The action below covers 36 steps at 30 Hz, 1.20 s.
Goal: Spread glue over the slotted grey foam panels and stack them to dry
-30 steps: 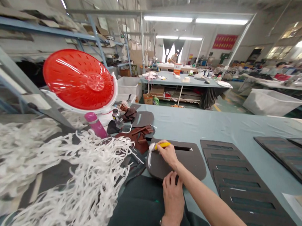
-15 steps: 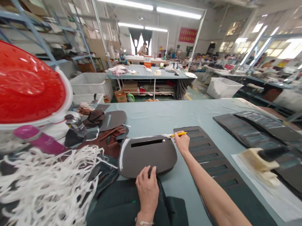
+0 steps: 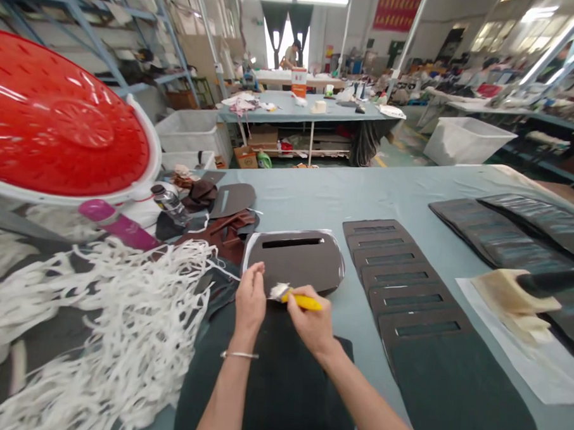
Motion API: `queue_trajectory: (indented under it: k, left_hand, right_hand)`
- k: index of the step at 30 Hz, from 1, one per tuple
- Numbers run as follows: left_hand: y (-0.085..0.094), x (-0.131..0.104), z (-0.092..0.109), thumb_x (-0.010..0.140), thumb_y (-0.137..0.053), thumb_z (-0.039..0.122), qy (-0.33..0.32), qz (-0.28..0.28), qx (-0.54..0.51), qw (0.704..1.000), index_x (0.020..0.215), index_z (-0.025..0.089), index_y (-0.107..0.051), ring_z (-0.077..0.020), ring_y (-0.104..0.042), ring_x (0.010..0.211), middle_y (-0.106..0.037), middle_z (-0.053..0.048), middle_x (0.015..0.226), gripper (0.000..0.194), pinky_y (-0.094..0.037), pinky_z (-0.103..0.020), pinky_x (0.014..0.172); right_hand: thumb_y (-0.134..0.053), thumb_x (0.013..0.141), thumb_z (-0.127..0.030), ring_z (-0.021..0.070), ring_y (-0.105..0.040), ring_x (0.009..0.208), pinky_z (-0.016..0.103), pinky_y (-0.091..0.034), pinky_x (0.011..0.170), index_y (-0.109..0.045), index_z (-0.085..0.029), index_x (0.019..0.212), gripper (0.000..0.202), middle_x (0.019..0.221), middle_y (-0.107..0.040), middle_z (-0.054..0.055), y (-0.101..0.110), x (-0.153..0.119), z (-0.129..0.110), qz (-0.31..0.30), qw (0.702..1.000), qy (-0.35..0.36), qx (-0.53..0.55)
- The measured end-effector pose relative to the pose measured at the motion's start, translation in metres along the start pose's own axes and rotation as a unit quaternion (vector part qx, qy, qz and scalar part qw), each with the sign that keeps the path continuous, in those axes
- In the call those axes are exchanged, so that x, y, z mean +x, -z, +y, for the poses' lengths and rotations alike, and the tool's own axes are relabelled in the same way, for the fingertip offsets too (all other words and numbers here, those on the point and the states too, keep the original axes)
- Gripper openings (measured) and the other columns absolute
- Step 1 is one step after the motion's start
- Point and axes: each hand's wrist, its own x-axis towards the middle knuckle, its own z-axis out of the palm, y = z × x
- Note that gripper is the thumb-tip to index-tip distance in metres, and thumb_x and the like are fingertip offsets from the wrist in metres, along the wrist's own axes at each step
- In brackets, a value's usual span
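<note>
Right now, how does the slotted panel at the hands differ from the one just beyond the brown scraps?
The near panel has white coating along much of its rim; the far panel looks mostly grey there. The near panel's slot looks black; the far panel's looks pale. The left hand and brush are at the near panel's edge; neither is at the far panel. Both are dark grey, with rounded corners and one long slot.

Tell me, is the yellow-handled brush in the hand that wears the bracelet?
No, the right hand holds the yellow-handled brush, while the bracelet is on the wrist of the left hand.
</note>
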Motion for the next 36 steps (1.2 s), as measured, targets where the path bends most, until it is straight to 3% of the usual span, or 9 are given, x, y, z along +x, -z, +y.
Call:
queue_trajectory:
  k: [4, 11, 13, 15, 21, 24, 28, 30, 36]
  left_hand:
    - [0.024, 0.027, -0.021, 0.089, -0.034, 0.033, 0.041, -0.064, 0.032, 0.997, 0.112, 0.019, -0.056, -0.0182, -0.060, 0.101, -0.066, -0.007, 0.105, 0.034, -0.045, -0.038, 0.093]
    - [0.009, 0.013, -0.031, 0.091, -0.033, 0.030, -0.109, -0.102, 0.204, 0.968, 0.124, 0.021, -0.053, -0.0200, -0.053, 0.106, -0.057, -0.009, 0.112, 0.039, -0.040, -0.041, 0.099]
    - [-0.001, 0.005, -0.023, 0.091, -0.037, 0.034, -0.132, -0.091, 0.288, 0.944, 0.126, 0.026, -0.052, -0.0230, -0.050, 0.105, -0.054, -0.010, 0.112, 0.040, -0.041, -0.044, 0.094]
    - [-0.010, -0.003, -0.015, 0.090, -0.040, 0.035, -0.148, -0.065, 0.359, 0.919, 0.124, 0.030, -0.055, -0.0261, -0.046, 0.108, -0.051, -0.010, 0.116, 0.037, -0.042, -0.045, 0.091]
    - [-0.019, -0.009, -0.014, 0.089, -0.043, 0.026, -0.153, -0.052, 0.428, 0.889, 0.117, 0.024, -0.060, -0.0261, -0.043, 0.109, -0.049, -0.012, 0.119, 0.034, -0.043, -0.042, 0.089]
    - [-0.017, -0.008, -0.017, 0.089, -0.041, 0.026, -0.148, -0.046, 0.420, 0.894, 0.121, 0.028, -0.058, -0.0255, -0.043, 0.109, -0.049, -0.010, 0.120, 0.036, -0.043, -0.041, 0.088]
    - [-0.020, -0.009, -0.018, 0.089, -0.044, 0.027, -0.153, -0.022, 0.408, 0.900, 0.122, 0.035, -0.056, -0.0270, -0.042, 0.111, -0.048, -0.009, 0.122, 0.037, -0.042, -0.044, 0.089]
    - [-0.022, -0.010, -0.017, 0.088, -0.045, 0.027, -0.156, -0.019, 0.411, 0.898, 0.122, 0.034, -0.057, -0.0277, -0.041, 0.113, -0.048, -0.010, 0.122, 0.037, -0.041, -0.045, 0.091]
    - [-0.022, -0.010, -0.016, 0.090, -0.043, 0.028, -0.152, -0.030, 0.433, 0.888, 0.115, 0.029, -0.062, -0.0274, -0.045, 0.110, -0.051, -0.010, 0.120, 0.032, -0.044, -0.042, 0.086]
  right_hand:
    - [-0.052, 0.083, -0.024, 0.0120, -0.062, 0.066, 0.021, -0.049, 0.064, -0.063, -0.019, 0.086, 0.013, 0.080, -0.068, 0.002, -0.039, -0.005, 0.000, -0.071, 0.995, 0.055, 0.045]
    - [-0.059, 0.080, -0.032, 0.0120, -0.058, 0.055, 0.021, -0.047, 0.055, -0.063, -0.017, 0.082, 0.015, 0.068, -0.063, 0.001, 0.105, 0.001, 0.064, 0.115, 0.984, -0.074, -0.115]
    - [-0.060, 0.079, -0.034, 0.0129, -0.059, 0.056, 0.022, -0.047, 0.055, -0.063, -0.018, 0.083, 0.017, 0.069, -0.064, 0.001, 0.114, 0.015, 0.066, 0.181, 0.970, -0.084, -0.137]
    - [-0.059, 0.080, -0.033, 0.0140, -0.061, 0.061, 0.024, -0.049, 0.059, -0.064, -0.020, 0.087, 0.015, 0.075, -0.066, 0.003, 0.083, 0.036, 0.055, 0.182, 0.976, -0.064, -0.101]
    - [-0.058, 0.079, -0.025, 0.0157, -0.064, 0.076, 0.027, -0.051, 0.074, -0.068, -0.023, 0.084, 0.011, 0.084, -0.070, 0.003, -0.079, 0.090, 0.014, 0.046, 0.998, 0.032, 0.036]
    - [-0.055, 0.081, -0.026, 0.0156, -0.064, 0.076, 0.025, -0.049, 0.076, -0.069, -0.020, 0.085, 0.016, 0.085, -0.070, 0.003, -0.068, 0.096, 0.034, 0.031, 0.999, 0.009, -0.003]
    - [-0.054, 0.081, -0.033, 0.0180, -0.063, 0.071, 0.028, -0.048, 0.073, -0.068, -0.017, 0.081, 0.021, 0.080, -0.069, 0.006, 0.016, 0.104, 0.071, 0.187, 0.974, -0.059, -0.115]
    - [-0.055, 0.081, -0.033, 0.0192, -0.062, 0.072, 0.030, -0.047, 0.074, -0.068, -0.017, 0.081, 0.020, 0.079, -0.069, 0.007, 0.031, 0.109, 0.070, 0.238, 0.960, -0.059, -0.136]
    - [-0.056, 0.082, -0.025, 0.0184, -0.063, 0.078, 0.031, -0.049, 0.075, -0.066, -0.025, 0.088, 0.012, 0.087, -0.069, 0.003, -0.077, 0.114, 0.027, 0.063, 0.996, 0.058, 0.011]
